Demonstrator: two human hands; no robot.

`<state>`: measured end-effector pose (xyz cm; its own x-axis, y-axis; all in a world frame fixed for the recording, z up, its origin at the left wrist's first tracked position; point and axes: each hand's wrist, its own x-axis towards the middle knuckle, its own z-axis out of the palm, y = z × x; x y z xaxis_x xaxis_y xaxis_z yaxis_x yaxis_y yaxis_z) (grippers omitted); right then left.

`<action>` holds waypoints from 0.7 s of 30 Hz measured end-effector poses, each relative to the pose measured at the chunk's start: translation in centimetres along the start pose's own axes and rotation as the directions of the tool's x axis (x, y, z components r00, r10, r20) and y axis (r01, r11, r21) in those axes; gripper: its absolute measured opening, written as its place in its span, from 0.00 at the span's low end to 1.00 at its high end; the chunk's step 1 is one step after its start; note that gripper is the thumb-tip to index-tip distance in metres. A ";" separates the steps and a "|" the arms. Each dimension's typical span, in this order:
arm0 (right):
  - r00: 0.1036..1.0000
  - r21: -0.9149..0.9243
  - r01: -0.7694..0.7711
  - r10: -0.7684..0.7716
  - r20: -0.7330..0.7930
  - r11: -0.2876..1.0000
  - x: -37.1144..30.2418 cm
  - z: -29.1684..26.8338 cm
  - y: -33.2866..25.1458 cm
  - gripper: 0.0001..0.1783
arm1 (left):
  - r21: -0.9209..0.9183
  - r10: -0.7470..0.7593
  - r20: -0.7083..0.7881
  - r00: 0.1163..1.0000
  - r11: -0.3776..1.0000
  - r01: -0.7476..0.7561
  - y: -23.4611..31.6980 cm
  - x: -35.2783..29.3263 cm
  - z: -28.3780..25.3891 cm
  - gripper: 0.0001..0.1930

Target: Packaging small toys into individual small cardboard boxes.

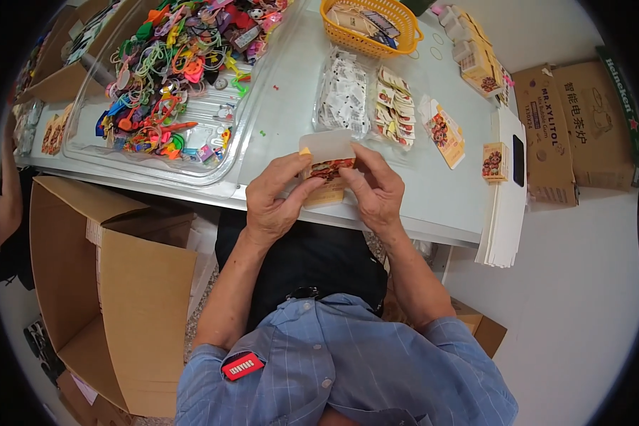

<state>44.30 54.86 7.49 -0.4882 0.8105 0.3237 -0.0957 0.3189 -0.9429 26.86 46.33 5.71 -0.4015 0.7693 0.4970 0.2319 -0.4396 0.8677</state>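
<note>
A small yellow carton (pixel 325 194) with a printed food picture is between my two hands at the table's near edge, its white inner flap standing up at the far side. My left hand (pixel 271 200) grips the carton's left side, thumb on the front. On its right side my right hand (pixel 378 190) pinches it between thumb and fingers. Just beyond lie a clear tray of small white packets (pixel 342 92) and a clear tray of printed sachets (pixel 395 106). To the right of these rests a flat printed carton (pixel 444 133).
A big clear tray (pixel 227 153) of colourful trinkets fills the table's left. At the back stands a yellow basket (pixel 369 44) of cards. On the right are a finished-looking small carton (pixel 495 162), a dark phone (pixel 519 160) and white card sheets (pixel 500 220). An open cardboard box (pixel 145 312) stands below left.
</note>
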 end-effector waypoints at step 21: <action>0.980 0.167 -0.179 0.161 0.113 0.970 0.6 -0.8 -3.4 0.11 | -0.421 -0.455 0.193 0.869 0.762 0.492 4.8 1.7 -1.8 0.15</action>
<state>45.05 54.63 10.97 -0.5918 0.7907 0.1565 -0.1502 0.0826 -0.9852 25.68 44.73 10.72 -0.2837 0.9582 0.0366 -0.3944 -0.1514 0.9064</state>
